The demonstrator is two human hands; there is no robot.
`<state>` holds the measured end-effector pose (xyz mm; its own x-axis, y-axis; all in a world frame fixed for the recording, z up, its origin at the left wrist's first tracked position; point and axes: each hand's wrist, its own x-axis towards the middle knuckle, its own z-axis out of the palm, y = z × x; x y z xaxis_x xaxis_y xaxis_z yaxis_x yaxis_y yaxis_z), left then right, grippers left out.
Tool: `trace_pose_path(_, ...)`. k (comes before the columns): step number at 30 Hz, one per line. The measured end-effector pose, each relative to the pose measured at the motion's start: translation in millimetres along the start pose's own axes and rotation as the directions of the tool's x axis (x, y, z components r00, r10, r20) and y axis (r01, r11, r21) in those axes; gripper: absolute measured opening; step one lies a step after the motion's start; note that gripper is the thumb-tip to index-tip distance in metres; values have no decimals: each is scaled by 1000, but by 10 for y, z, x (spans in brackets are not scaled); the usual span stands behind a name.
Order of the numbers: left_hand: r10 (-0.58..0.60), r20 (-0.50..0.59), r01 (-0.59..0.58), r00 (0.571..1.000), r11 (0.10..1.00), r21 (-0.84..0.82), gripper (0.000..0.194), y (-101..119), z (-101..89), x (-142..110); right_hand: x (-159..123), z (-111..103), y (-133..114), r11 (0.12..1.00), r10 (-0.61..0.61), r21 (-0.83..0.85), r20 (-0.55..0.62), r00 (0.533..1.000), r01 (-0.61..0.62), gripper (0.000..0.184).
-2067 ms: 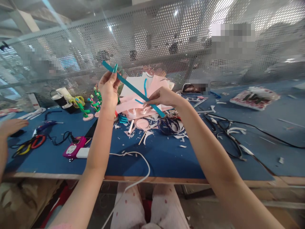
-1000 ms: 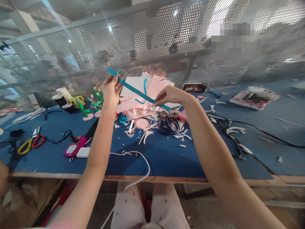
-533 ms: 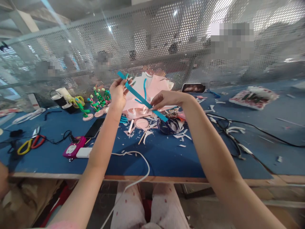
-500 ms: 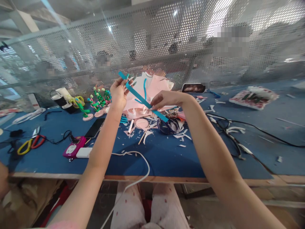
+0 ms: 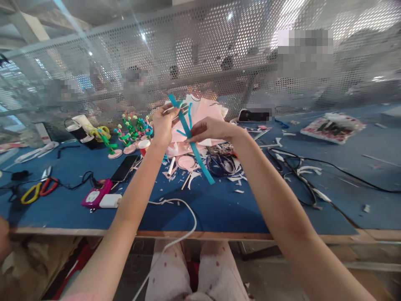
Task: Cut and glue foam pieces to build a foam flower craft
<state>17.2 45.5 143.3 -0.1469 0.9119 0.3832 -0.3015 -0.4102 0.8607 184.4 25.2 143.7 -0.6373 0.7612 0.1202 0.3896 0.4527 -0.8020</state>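
Observation:
A long blue strip (image 5: 200,162), looking like paper or foam, slants down to the right between my two hands. My left hand (image 5: 164,121) pinches it near its upper end, where a small green-blue piece also shows by the fingers. My right hand (image 5: 208,130) grips the strip around its middle, and its lower part hangs free above the desk. Behind the hands lie pink and white sheets (image 5: 209,109) with a narrow curved blue strip (image 5: 190,115) on them. Below is a round pink disc (image 5: 186,162) among paper scraps.
Small green flower models (image 5: 128,129) on pink bases stand left, beside a dark phone (image 5: 124,168). Pliers (image 5: 40,187) and a purple power socket (image 5: 97,194) with a white cable are nearer. Dark cables (image 5: 302,167) and a plastic packet (image 5: 333,127) lie right. A perforated screen (image 5: 200,54) borders the back.
My left hand has shifted right, and my right hand has moved slightly left along the strip. The strip now hangs more steeply, with a longer lower end below my right hand.

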Motion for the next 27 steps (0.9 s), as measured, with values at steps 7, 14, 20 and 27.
trace_pose_path(7, -101, 146, 100, 984, 995, 13, 3, 85, 73, -107, 41, 43, 12, 998, -55, -4, -160, 986, 55, 33)
trace_pose_path(14, -125, 218, 109, 968, 990, 86, 7, 108, 67, -128, 60, 11, 58, 999, -17, 21, -355, 935, 26, 37)
trace_pose_path(20, -94, 222, 81, 970, 995, 65, 8, 111, 68, -134, 35, 1, 19, 1000, 15, 25, -341, 940, -6, 34)
trace_pose_path(27, -98, 247, 76, 964, 992, 97, 11, 88, 87, -148, 68, 8, 46, 999, 28, 43, -352, 936, -13, 34)
